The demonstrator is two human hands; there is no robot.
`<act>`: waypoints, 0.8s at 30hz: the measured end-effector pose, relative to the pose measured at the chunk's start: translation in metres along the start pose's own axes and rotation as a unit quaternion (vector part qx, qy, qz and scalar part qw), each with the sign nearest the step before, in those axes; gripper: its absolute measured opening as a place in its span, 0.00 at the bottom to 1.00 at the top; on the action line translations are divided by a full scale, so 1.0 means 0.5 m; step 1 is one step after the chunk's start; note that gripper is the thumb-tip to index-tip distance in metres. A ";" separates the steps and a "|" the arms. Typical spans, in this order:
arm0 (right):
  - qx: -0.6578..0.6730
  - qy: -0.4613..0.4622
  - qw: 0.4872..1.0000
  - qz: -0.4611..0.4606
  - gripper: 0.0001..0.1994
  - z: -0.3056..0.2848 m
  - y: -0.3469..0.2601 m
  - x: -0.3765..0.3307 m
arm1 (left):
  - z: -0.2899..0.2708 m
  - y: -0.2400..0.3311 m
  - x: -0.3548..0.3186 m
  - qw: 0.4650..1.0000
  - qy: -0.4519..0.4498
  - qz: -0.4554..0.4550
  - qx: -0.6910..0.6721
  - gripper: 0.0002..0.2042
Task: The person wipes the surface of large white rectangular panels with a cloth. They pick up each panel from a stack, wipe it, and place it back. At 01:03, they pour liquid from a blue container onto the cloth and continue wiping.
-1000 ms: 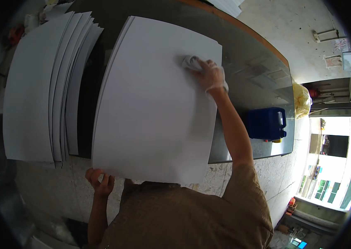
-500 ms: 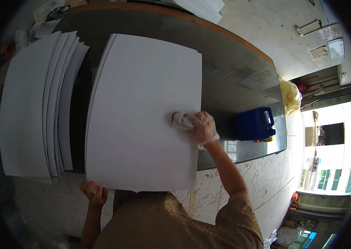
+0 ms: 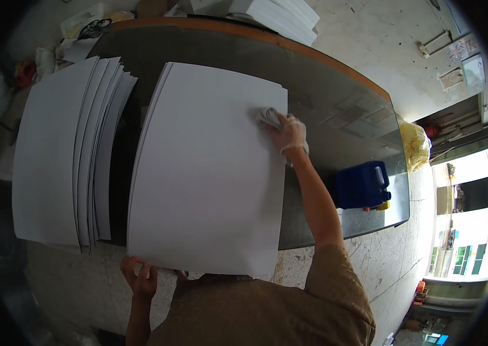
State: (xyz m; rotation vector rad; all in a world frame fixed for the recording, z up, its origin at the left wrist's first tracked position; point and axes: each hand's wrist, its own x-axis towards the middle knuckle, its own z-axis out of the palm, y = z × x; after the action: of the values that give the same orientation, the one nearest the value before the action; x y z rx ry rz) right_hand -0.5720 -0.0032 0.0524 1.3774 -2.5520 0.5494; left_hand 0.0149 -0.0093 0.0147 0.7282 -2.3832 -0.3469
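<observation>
A pile of large white sheets (image 3: 209,173) lies on a dark glossy table (image 3: 336,124) in front of me and juts past its near edge. In a thin clear glove, my right hand (image 3: 290,134) is closed round a bunched whitish cloth (image 3: 268,115), pressed against the top sheet near its far right corner. My left hand (image 3: 140,278), no glove seen, has its fingers bent at the near left corner of the pile and pinches its edge. The fingertips are partly hidden there.
A fanned stack of white sheets (image 3: 53,167) stands to the left. At the table's right end sits a blue jerrycan (image 3: 359,185), with a yellow plastic bag (image 3: 414,147) beyond the edge. White blocks (image 3: 275,17) lie past the far edge.
My right hand has slid the cloth away from me, up the right side of the top sheet. My left hand stays at the near left corner. The whole view has shifted slightly.
</observation>
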 end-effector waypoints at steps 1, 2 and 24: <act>0.008 0.026 0.998 -0.059 0.25 -0.015 -0.013 -0.102 | -0.006 0.007 0.010 1.000 -0.004 -0.017 -0.014 0.11; 0.024 0.015 0.996 -0.083 0.24 -0.064 -0.061 -0.202 | -0.017 0.016 0.015 0.999 -0.008 -0.039 -0.024 0.11; 0.683 0.051 0.569 0.455 0.26 -0.242 -0.278 -0.707 | -0.081 -0.018 0.135 0.878 -0.025 -0.366 -0.306 0.18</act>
State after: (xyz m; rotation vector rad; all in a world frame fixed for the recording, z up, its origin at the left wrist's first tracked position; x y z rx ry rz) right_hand -0.2627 0.2469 0.0764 -0.2827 -2.2463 3.0002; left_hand -0.0005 -0.0580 0.0750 1.2704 -1.7624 -1.3666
